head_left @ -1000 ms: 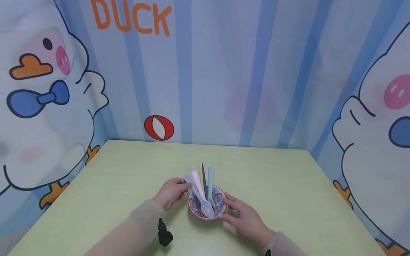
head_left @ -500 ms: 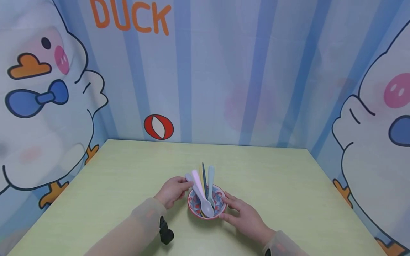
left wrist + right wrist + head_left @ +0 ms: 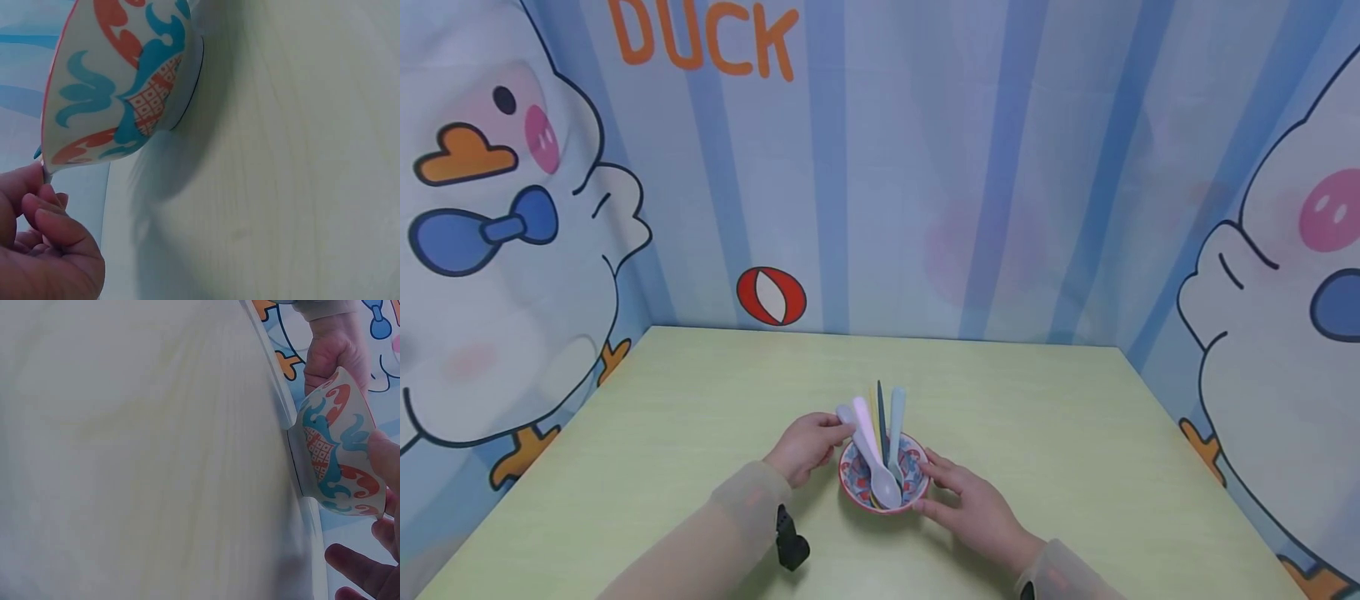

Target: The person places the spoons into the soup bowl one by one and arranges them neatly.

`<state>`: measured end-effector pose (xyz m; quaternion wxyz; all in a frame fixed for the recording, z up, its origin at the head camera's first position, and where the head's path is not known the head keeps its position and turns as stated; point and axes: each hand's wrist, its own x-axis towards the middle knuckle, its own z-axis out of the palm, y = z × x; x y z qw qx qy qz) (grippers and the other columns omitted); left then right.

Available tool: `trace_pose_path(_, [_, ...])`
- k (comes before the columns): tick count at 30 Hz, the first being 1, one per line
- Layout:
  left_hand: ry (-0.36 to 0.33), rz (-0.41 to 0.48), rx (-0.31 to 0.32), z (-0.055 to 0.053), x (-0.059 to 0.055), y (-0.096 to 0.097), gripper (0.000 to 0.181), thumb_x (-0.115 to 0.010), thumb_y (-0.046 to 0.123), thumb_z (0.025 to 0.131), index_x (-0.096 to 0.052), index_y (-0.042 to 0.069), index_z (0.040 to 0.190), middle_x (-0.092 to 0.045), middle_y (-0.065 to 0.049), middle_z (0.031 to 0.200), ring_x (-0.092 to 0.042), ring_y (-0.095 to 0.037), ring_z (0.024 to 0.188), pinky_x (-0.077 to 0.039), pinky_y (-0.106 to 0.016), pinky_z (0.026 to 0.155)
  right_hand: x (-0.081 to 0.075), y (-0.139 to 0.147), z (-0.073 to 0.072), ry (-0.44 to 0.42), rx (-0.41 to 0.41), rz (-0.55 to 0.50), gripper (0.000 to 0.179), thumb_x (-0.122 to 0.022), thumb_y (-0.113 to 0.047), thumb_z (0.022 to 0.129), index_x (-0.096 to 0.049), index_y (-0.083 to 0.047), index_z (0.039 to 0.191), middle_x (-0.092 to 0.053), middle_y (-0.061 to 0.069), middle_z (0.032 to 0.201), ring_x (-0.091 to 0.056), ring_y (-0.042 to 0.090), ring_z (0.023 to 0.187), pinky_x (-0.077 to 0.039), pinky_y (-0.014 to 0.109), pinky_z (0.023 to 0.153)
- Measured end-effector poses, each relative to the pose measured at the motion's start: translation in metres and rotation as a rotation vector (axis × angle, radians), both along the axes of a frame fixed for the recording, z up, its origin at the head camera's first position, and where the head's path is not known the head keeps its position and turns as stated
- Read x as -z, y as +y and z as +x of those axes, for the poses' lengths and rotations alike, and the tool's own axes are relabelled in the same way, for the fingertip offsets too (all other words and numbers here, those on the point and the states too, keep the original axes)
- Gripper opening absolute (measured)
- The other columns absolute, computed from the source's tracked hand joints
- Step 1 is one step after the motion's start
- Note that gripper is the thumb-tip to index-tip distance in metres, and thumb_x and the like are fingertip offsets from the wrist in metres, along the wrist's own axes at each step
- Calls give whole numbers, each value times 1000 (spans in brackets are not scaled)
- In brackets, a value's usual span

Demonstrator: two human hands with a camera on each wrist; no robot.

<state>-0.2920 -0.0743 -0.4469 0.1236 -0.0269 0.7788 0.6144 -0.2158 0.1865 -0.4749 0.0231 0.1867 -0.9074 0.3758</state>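
A red-rimmed patterned bowl (image 3: 853, 483) stands on the table, holding a lavender spoon (image 3: 886, 492), a pink-handled utensil (image 3: 862, 414), a light blue spoon (image 3: 897, 412) and thin yellow (image 3: 875, 408) and dark blue sticks (image 3: 882, 417). At the bowl's left, my left hand (image 3: 805, 448) pinches the lavender spoon's handle end between thumb and forefinger. My right hand (image 3: 973, 508) grips the bowl's right side, thumb toward the front and fingers behind. The left wrist view shows curled fingers (image 3: 62, 231) right at the bowl's rim; the lower ends of the sticks are largely hidden.
The pale yellow-green table (image 3: 737, 375) ends at a blue striped curtain (image 3: 910, 167) behind. Cartoon ducks are printed on the side curtains (image 3: 512, 317). A black wrist device (image 3: 792, 542) hangs under the left sleeve.
My left hand has shifted slightly right with the lavender spoon's handle end. The other utensils' upper ends lean a little further right. My right hand and the bowl have stayed put.
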Motion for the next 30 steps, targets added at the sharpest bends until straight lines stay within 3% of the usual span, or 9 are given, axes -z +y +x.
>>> trace_pose_path(9, [-10, 11, -8, 2, 5, -5, 41, -65, 30, 93, -61, -2, 117, -59, -7, 89, -48, -14, 69, -42, -23, 61, 0, -1, 0, -1, -6, -11, 66, -67, -55, 82, -57, -17, 135, -42, -5, 148, -56, 26, 119, -40, 52, 100])
trace_pose_path(16, [7, -6, -24, 10, 3, -17, 47, -61, 36, 94, -59, -3, 120, -57, -10, 92, -44, -13, 62, -39, -24, 58, -3, 1, 1, -31, 9, -26, 63, -68, -50, 84, -55, -18, 137, -42, -5, 148, -40, 30, 134, -33, 54, 105])
trace_pose_path(22, [24, -85, -21, 19, -6, -28, 51, -59, 44, 94, -58, 2, 122, -58, -10, 98, -45, -16, 64, -40, -29, 62, -12, 3, 2, -51, 52, -12, 59, -65, -44, 89, -50, -21, 141, -42, 2, 148, -39, 32, 134, -32, 55, 105])
trace_pose_path(25, [42, -138, 1, 24, -14, -33, 55, -60, 50, 91, -59, 6, 123, -60, -11, 103, -50, -21, 74, -44, -33, 71, -17, 6, 3, -35, 68, 14, 60, -65, -45, 89, -50, -20, 141, -42, 2, 148, -38, 31, 135, -31, 55, 106])
trace_pose_path(30, [129, -287, 54, 35, -27, -40, 57, -61, 54, 88, -58, 12, 127, -61, -6, 105, -54, -23, 90, -47, -38, 78, -22, 14, 4, 10, 73, 85, 65, -64, -49, 88, -49, -17, 142, -42, -1, 149, -38, 29, 136, -32, 52, 107])
